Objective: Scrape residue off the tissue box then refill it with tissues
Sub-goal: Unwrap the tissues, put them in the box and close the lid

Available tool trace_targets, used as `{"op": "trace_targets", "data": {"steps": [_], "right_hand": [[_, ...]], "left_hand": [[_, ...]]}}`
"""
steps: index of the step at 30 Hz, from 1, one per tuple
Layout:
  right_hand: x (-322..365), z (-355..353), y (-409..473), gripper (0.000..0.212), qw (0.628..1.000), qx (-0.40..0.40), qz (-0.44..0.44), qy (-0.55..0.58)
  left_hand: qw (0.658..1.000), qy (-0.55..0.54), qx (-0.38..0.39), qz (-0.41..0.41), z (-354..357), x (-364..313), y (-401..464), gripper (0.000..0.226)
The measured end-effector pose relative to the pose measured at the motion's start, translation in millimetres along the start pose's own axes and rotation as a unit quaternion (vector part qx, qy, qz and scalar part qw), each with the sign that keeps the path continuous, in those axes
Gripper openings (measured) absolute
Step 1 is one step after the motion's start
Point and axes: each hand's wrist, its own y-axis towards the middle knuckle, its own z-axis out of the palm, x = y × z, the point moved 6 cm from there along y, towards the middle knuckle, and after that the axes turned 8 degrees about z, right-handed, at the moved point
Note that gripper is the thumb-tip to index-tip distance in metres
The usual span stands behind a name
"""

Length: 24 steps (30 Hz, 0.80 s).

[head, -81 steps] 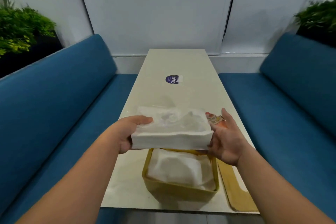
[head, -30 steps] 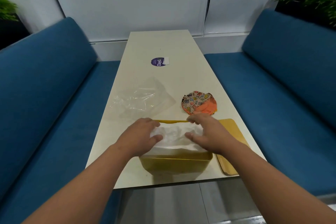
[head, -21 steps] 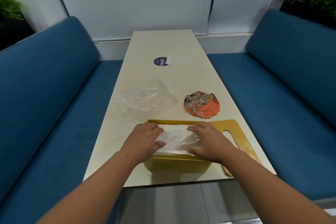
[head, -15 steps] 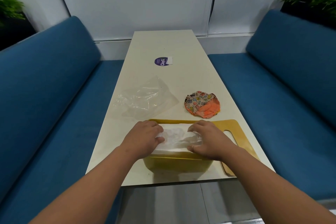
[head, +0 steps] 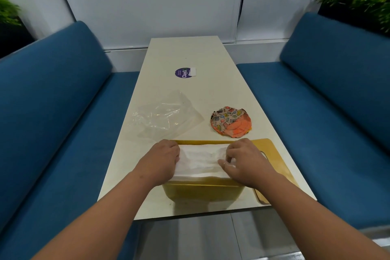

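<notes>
At the bench's near edge, tissues (head: 200, 160) sit in the open tissue box (head: 202, 193), soft, light, squashy, both hands (head: 162, 159) (head: 245, 160) with curled fingers pressing the ends; best handled there.

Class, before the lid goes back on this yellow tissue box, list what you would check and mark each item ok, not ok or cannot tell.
1. Tissues inside the yellow box: ok.
2. Stack below the rim: not ok, it stands above the near edge.
3. Left hand and right hand off the stack: not ok, both are on it.
4. Lid within reach: ok, it lies flat beside the box.
5. Residue scraped off: cannot tell.
6. Plastic wrapper off the box: ok.
</notes>
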Motion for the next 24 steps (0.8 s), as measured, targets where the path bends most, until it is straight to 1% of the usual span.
{"op": "trace_targets", "data": {"steps": [1, 3, 4, 5, 6, 7, 9, 11, 14, 17, 19, 22, 24], "right_hand": [[2, -3, 0, 0.031, 1.0, -0.02, -0.005, 0.007], [9, -12, 1, 0.025, 0.996, -0.071, -0.019, 0.044], [12, -15, 2, 0.021, 0.994, -0.08, -0.023, 0.07], [15, -16, 4, 0.019, 0.993, -0.071, -0.025, 0.091], [19, -14, 5, 0.019, 0.993, -0.047, -0.029, 0.102], [22, -10, 7, 0.021, 0.994, -0.013, -0.036, 0.099], [24, 0, 9, 0.031, 0.996, 0.044, -0.05, 0.058], [21, 8, 8, 0.04, 0.997, 0.063, -0.042, 0.017], [14, 15, 4, 0.042, 0.999, 0.045, -0.022, 0.012], [14, 19, 3, 0.041, 0.999, 0.029, -0.027, 0.015], [13, 19, 4, 0.04, 0.999, 0.029, -0.027, 0.015], [13, 18, 5, 0.041, 0.999, 0.035, -0.027, 0.006], [12, 13, 5, 0.04, 0.999, 0.017, -0.019, 0.034]], "left_hand": [[1.0, -0.006, -0.01, 0.004, -2, -1, 0, 0.022], [0.998, -0.019, -0.062, 0.011, -12, -5, 1, 0.024], [0.996, -0.027, -0.088, 0.013, -19, -8, 3, 0.024], [0.994, -0.035, -0.1, 0.022, -23, -11, 5, 0.024], [0.994, -0.043, -0.091, 0.038, -25, -16, 8, 0.025], [0.995, -0.047, -0.062, 0.054, -23, -20, 10, 0.027], [0.997, -0.031, 0.014, 0.072, -13, -25, 13, 0.036], [0.996, -0.007, 0.056, 0.074, -3, -23, 11, 0.043], [0.996, -0.01, 0.051, 0.075, 4, -19, 7, 0.042], [0.996, -0.017, 0.035, 0.079, 4, -22, 8, 0.049], [0.996, -0.01, 0.035, 0.085, 4, -26, 9, 0.051], [0.997, -0.004, 0.015, 0.08, 2, -30, 8, 0.05], [0.995, 0.006, 0.028, 0.092, 4, -35, 8, 0.049]]}}
